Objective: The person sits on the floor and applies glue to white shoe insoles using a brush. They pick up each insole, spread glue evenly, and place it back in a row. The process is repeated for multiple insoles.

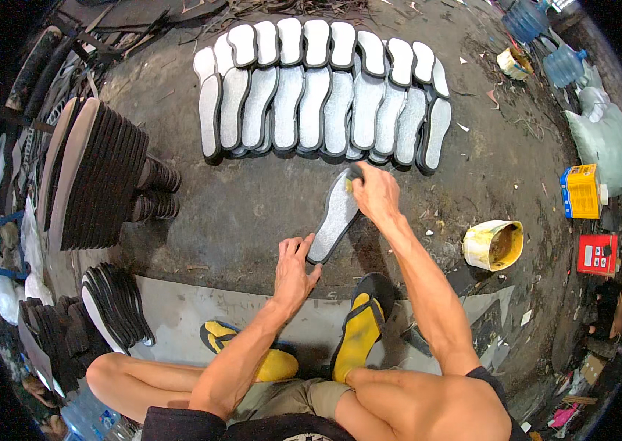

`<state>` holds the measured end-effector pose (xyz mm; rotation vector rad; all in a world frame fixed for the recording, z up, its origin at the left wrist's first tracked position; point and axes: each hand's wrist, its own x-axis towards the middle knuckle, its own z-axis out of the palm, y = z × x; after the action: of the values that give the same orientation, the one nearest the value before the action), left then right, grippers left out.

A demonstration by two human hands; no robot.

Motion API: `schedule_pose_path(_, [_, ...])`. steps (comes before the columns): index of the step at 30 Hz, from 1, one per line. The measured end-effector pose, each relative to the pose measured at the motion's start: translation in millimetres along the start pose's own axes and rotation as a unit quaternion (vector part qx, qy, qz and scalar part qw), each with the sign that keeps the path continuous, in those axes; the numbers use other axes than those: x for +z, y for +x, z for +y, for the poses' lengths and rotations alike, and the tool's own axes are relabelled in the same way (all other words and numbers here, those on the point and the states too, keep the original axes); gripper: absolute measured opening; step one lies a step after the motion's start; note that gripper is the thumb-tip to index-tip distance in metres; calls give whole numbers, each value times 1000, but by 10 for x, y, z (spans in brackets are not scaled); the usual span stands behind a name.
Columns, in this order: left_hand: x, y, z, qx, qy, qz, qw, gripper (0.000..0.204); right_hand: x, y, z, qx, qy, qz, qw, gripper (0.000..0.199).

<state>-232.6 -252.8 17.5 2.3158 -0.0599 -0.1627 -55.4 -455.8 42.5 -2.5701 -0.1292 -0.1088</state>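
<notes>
A single grey shoe sole with a black edge (pixel 334 213) lies slanted on the dark ground in front of me. My left hand (pixel 292 270) presses on its near end with spread fingers. My right hand (pixel 376 192) is closed on a small yellowish pad (pixel 350 184) held against the sole's far end. Beyond it, several more grey soles (pixel 311 103) lie side by side in two overlapping rows.
Tall stacks of black soles (pixel 94 173) stand at the left, with smaller stacks (pixel 116 305) nearer me. A yellow-stained tub (pixel 493 244) sits at the right, beside a yellow box (pixel 580 191) and a red box (pixel 596 254). My feet wear yellow sandals (pixel 359 331).
</notes>
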Motion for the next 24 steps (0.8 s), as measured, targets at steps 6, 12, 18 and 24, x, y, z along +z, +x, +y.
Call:
schedule_pose_path(6, [33,-3,52,-23,9,5,1000,77,164,-27,-197,-298,-12,-268,916,34])
schedule_pose_path(12, [20,-27,25,-31,-32,12,999,69,48,-11,149,-132,-70,-75,986,33])
schedule_pose_path(18, [-99,-23,-154,-144,-117,282,941,38,448,-1332,-512,-195,-71,-87,974,42])
schedule_pose_path(24, [-236,4,-199,-190,-134,342,911,34,-264,-1495,-737,22,190,-53,980,23])
